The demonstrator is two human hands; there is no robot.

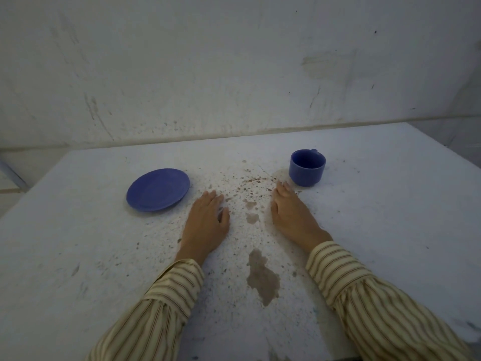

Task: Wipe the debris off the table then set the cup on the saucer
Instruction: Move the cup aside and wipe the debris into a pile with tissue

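A blue saucer (158, 190) lies on the white table (78, 243) at the left. A blue cup (307, 167) stands upright at the right, apart from the saucer. Dark specks of debris (247, 188) are scattered over the middle of the table between them. My left hand (207, 221) lies flat on the table just right of the saucer, holding nothing. My right hand (291, 213) rests on its edge, fingertips close to the cup's base, holding nothing. The debris lies between both hands.
Brownish stains (263, 277) mark the table nearer to me. A scuffed white wall (234, 74) rises right behind the table's far edge. The table's left edge drops off beside a metal leg (13, 175).
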